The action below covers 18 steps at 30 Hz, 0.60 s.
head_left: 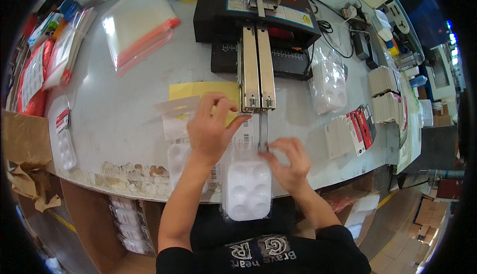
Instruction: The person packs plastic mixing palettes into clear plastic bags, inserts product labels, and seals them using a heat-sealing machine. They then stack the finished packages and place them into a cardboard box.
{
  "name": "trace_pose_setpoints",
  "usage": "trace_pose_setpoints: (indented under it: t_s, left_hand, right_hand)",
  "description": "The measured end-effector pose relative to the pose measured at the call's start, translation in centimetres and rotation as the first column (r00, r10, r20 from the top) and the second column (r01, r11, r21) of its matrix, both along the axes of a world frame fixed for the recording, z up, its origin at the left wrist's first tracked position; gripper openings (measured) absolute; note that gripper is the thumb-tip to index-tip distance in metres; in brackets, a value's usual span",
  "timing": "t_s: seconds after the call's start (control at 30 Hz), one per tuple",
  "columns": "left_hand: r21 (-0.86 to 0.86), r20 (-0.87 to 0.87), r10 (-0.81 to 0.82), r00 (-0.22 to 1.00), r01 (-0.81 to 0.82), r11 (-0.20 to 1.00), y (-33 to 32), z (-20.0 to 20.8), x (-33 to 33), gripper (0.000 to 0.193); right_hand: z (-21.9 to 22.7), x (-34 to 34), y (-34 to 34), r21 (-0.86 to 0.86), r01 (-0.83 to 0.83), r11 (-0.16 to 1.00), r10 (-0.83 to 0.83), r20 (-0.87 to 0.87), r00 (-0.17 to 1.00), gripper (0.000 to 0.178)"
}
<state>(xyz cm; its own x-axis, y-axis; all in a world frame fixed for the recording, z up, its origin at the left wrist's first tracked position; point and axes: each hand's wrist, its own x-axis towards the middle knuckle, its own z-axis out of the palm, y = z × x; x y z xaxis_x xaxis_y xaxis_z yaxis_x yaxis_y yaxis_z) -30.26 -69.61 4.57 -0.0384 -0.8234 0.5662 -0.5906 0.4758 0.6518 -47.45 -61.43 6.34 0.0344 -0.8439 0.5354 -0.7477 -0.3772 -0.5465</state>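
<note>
A black bench stapling machine [258,13] with a red digital display stands before me. Two long metal rails [258,68] jut from it toward me. My left hand [211,130] is at the left rail's near end, thumb and curled fingers closed against it. My right hand [290,165] pinches a thin metal rod [264,130] that sticks out from under the rails. In front of my body lies a white paint palette [247,190] with several round wells, in clear plastic. Another white palette [178,160] is partly hidden behind my left forearm.
A yellow sheet [198,90] lies beside the rails. Clear bags with red edges [141,28] rest at back left. At right are a bagged palette [329,88], printed cards [350,131] and card stacks [385,93]. An open cardboard box [79,214] stands below the table's left front edge.
</note>
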Motion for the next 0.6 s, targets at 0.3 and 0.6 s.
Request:
trace_pose_setpoints:
  t_s: [0.3,0.6]
  left_hand:
    - [0.417,0.259,0.434,0.863,-0.506,0.755,5.8,0.3,10.6,0.033]
    - [0.411,0.406,0.361,0.839,-0.521,0.748,7.1,-3.1,10.8,0.035]
  right_hand:
    - [1.1,0.7,-6.8,-0.108,0.214,0.971,-0.207,0.067,0.976,0.046]
    - [2.1,12.2,-12.6,0.036,-0.396,0.917,0.358,-0.510,0.782,0.032]
